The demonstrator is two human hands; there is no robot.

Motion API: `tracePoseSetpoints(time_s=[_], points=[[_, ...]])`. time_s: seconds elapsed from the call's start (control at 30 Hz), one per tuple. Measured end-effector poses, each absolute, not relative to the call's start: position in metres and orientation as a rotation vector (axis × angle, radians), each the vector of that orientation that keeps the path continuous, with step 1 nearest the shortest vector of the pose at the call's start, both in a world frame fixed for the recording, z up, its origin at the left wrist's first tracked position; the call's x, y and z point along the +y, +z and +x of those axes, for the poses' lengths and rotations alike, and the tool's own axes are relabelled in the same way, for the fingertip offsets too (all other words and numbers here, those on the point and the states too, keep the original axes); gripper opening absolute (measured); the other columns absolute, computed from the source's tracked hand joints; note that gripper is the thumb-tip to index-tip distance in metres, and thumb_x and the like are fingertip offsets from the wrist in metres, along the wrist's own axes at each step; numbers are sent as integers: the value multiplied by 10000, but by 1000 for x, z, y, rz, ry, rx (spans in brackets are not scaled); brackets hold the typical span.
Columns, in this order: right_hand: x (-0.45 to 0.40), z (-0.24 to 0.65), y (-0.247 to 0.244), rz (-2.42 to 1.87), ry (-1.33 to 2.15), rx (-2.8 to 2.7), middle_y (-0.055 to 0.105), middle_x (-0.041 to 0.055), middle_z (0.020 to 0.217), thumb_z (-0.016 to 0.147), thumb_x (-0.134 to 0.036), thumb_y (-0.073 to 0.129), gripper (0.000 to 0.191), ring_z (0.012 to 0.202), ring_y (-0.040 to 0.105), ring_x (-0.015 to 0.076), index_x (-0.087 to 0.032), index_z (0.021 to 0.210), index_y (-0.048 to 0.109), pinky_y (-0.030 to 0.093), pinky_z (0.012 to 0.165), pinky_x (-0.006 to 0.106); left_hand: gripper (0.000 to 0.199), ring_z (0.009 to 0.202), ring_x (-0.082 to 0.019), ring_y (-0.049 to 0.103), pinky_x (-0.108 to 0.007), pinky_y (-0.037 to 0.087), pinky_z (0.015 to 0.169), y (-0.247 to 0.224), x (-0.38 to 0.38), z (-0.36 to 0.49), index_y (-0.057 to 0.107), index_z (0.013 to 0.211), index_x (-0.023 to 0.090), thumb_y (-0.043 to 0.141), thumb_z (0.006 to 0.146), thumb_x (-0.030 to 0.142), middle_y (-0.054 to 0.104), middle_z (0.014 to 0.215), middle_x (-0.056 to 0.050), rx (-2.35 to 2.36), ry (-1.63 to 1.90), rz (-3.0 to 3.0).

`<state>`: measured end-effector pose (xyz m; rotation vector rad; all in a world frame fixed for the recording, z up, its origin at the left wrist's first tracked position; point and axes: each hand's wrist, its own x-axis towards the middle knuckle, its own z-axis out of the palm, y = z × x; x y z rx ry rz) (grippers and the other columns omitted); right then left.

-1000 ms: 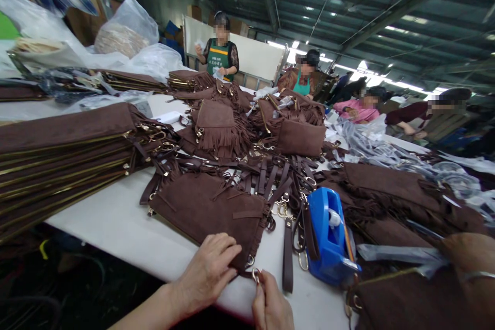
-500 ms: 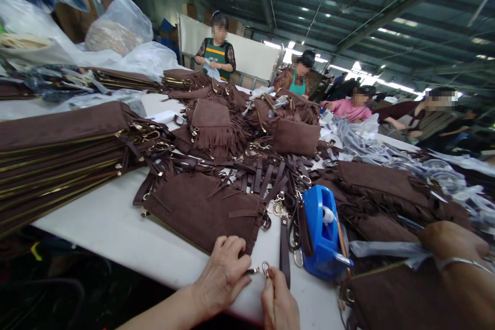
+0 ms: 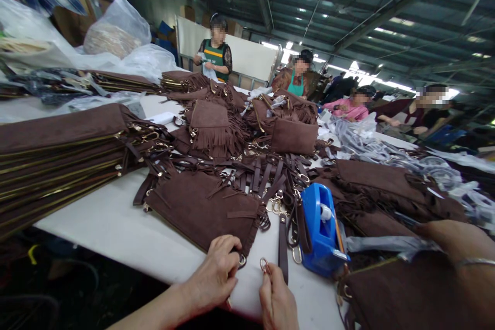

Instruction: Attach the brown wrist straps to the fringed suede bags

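A brown fringed pouch (image 3: pixel 204 206) lies flat on the white table, with a metal ring at its lower right corner. My left hand (image 3: pixel 218 276) is closed at that corner beside the ring, its fingers curled; what they grip is mostly hidden under them. To its right, my right hand (image 3: pixel 276 296) pinches a metal clasp (image 3: pixel 264 265), its loop sticking up above the fingertips. Pouch ring and clasp are apart. Just beyond my right hand, a dark strap (image 3: pixel 283 247) lies beside a blue tape dispenser (image 3: pixel 323 232).
Stacked brown pouches (image 3: pixel 62 160) stand at the left. Loose straps (image 3: pixel 266 170) and fringed bags (image 3: pixel 212 118) cover the middle. A co-worker's hand (image 3: pixel 460 247) is over a pouch (image 3: pixel 410 294) at the right. Other people stand behind the table.
The metal ring at the pouch corner now shows beside my left hand, which has shifted slightly left. The small dark piece between my hands is no longer visible there.
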<state>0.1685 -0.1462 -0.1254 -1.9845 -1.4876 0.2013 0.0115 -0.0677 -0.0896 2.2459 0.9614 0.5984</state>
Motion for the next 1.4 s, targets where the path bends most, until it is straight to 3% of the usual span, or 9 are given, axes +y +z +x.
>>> tracePoseSetpoints(time_s=[0.07, 0.13, 0.23, 0.3, 0.4, 0.63, 0.97, 1.4], points=[[-146, 169, -127, -1972, 183, -1491, 688, 70, 753, 912, -439, 175, 471, 615, 652, 212, -190, 915, 575, 459, 531, 275, 469, 1078, -200, 427, -366, 380, 928, -88, -63, 4, 497, 895, 179, 395, 485, -25, 516, 1104, -69, 888, 543, 2326], [-146, 168, -128, -1968, 170, -1510, 690, 72, 774, 914, -446, 166, 479, 625, 653, 210, -193, 918, 572, 453, 535, 271, 644, 1142, -216, 404, -383, 368, 964, -87, -59, -3, 404, 1139, 145, 394, 517, -23, 481, 1214, -118, 816, 437, 2456], [-147, 167, -126, -1984, 172, -1533, 687, 64, 770, 918, -458, 144, 497, 626, 652, 203, -195, 918, 567, 444, 539, 260, 635, 1191, -309, 369, -487, 323, 975, -87, -57, -10, 352, 1228, 87, 456, 602, 51, 427, 1292, -190, 750, 241, 2663], [-147, 166, -124, -1993, 173, -1533, 682, 57, 738, 919, -461, 127, 514, 603, 646, 201, -194, 917, 566, 439, 534, 262, 574, 1164, -328, 388, -506, 313, 953, -87, -57, -11, 381, 1211, 90, 482, 646, 103, 445, 1273, -192, 736, 204, 2752], [-146, 166, -121, -1981, 171, -1526, 678, 46, 722, 918, -464, 133, 508, 586, 639, 197, -199, 911, 567, 435, 531, 263, 416, 1069, -261, 446, -418, 333, 897, -85, -55, -9, 441, 1132, 141, 464, 719, 106, 517, 1164, -130, 772, 271, 2817], [-144, 165, -123, -1959, 195, -1545, 682, 42, 761, 920, -418, 168, 447, 618, 644, 196, -203, 922, 559, 433, 548, 265, 43, 772, -184, 470, -317, 300, 673, -83, -36, 1, 491, 798, 165, 503, 803, 125, 558, 825, -24, 781, 362, 2963], [-110, 147, -106, -1899, -21, -1709, 646, 23, 598, 903, -282, 198, 367, 492, 623, 184, -177, 844, 545, 369, 453, 273, 107, 667, -158, 488, -288, 284, 605, -81, -30, -1, 512, 735, 182, 584, 784, 245, 570, 716, 7, 954, 422, 2784], [-103, 126, -100, -1965, -279, -1691, 594, 1, 530, 900, -217, 194, 329, 428, 596, 171, -218, 718, 467, 327, 401, 280, 84, 640, -152, 516, -289, 319, 611, -82, -33, 12, 530, 707, 194, 535, 790, 211, 588, 673, 17, 1101, 441, 2711]])
